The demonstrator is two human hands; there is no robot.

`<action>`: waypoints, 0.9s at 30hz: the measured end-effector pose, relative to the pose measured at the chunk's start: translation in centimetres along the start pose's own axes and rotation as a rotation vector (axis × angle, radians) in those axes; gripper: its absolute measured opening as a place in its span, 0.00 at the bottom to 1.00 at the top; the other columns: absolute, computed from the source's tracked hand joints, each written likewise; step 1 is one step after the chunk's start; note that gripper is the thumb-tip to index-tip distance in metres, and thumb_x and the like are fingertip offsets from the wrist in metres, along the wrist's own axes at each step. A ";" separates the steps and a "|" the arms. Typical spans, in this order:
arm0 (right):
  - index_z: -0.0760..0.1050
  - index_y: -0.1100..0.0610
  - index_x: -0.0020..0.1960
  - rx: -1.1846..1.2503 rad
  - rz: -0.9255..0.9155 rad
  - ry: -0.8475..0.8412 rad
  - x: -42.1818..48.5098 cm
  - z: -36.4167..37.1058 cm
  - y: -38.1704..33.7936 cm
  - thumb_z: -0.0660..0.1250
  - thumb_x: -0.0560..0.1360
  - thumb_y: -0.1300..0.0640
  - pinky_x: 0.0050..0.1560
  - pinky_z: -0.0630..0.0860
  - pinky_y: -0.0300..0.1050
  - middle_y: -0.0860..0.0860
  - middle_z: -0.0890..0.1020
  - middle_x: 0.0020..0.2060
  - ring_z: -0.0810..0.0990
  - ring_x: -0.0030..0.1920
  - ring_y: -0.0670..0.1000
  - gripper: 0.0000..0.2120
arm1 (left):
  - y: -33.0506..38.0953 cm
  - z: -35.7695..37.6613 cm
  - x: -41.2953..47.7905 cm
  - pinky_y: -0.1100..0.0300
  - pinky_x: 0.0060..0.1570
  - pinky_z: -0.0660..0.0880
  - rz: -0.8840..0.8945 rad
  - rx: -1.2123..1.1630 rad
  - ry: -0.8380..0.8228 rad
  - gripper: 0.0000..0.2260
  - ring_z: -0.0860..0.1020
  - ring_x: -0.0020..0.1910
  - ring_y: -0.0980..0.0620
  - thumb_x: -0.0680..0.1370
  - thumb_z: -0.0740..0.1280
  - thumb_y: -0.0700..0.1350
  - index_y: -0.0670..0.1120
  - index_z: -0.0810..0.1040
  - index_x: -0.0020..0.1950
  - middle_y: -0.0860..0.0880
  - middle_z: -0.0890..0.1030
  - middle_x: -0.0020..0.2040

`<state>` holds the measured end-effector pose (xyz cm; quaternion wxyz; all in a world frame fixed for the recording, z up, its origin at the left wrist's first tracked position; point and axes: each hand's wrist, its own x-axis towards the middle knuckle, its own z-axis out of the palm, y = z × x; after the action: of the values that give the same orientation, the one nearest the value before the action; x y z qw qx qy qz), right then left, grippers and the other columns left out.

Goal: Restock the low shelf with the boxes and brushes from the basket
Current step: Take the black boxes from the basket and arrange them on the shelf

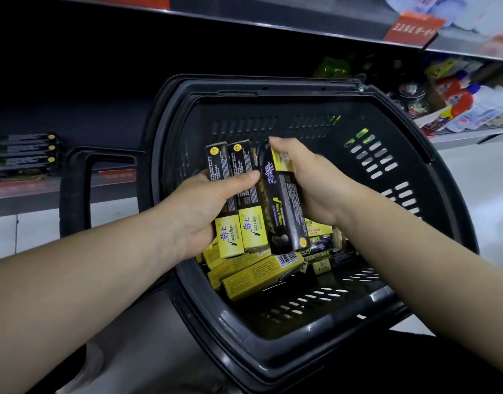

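A black plastic basket (273,351) sits in front of me, holding several black-and-yellow boxes (256,275). My left hand (207,206) grips two of these boxes (241,194) upright, side by side, above the pile. Just to their right, my right hand (312,183) holds a third box (284,211), its fingers curled over the box's top end. The low shelf (31,191) runs behind the basket at the left, with a stack of the same boxes (25,152) lying on it. No brushes are visible.
The basket's black handle (73,189) stands between the basket and the shelf at left. Further right on the shelf lie bottles and packets (466,106). A red price tag (415,27) hangs from the upper shelf. Pale floor tiles (477,172) show at right.
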<state>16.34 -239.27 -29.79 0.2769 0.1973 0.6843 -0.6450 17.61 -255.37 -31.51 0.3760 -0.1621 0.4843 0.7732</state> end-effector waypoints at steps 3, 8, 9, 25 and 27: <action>0.77 0.57 0.59 0.093 0.008 -0.098 -0.1 0.1 0.2 0.58 0.79 0.48 0.57 0.77 0.51 0.55 0.83 0.54 0.82 0.54 0.55 0.17 | -0.1 0.0 0.1 0.53 0.32 0.81 0.024 0.018 0.019 0.23 0.84 0.41 0.46 0.62 0.74 0.42 0.42 0.79 0.56 0.43 0.85 0.46; 0.73 0.61 0.62 0.240 -0.001 -0.208 0.0 0.7 0.5 0.53 0.78 0.58 0.59 0.75 0.53 0.57 0.80 0.56 0.79 0.55 0.56 0.17 | -0.4 0.1 0.6 0.56 0.33 0.81 0.046 0.043 0.054 0.22 0.84 0.43 0.47 0.64 0.75 0.39 0.44 0.78 0.58 0.45 0.85 0.47; 0.72 0.62 0.63 0.258 -0.016 -0.185 0.1 0.8 0.4 0.54 0.79 0.60 0.57 0.76 0.52 0.58 0.80 0.56 0.79 0.54 0.56 0.16 | -0.4 0.1 0.7 0.57 0.33 0.81 0.048 0.053 0.059 0.23 0.84 0.42 0.48 0.64 0.75 0.39 0.45 0.77 0.59 0.45 0.85 0.47; 0.74 0.57 0.59 -0.014 -0.229 -0.173 -0.7 -0.1 -0.6 0.72 0.66 0.55 0.53 0.80 0.46 0.54 0.83 0.51 0.82 0.52 0.53 0.22 | 2.4 -0.4 -0.7 0.52 0.34 0.81 -0.005 0.051 -0.040 0.19 0.84 0.43 0.46 0.68 0.72 0.45 0.44 0.79 0.58 0.43 0.85 0.48; 0.74 0.55 0.59 -0.038 -0.259 -0.159 -1.2 0.4 -1.6 0.69 0.69 0.53 0.49 0.80 0.44 0.53 0.84 0.50 0.83 0.51 0.52 0.19 | 3.7 -1.0 -1.6 0.52 0.35 0.81 -0.013 0.088 -0.095 0.19 0.84 0.43 0.46 0.66 0.72 0.46 0.44 0.80 0.56 0.43 0.85 0.48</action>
<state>16.31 -239.69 -27.75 0.2485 0.0503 0.6921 -0.6757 15.85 -257.83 -28.66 0.4103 -0.1116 0.4984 0.7555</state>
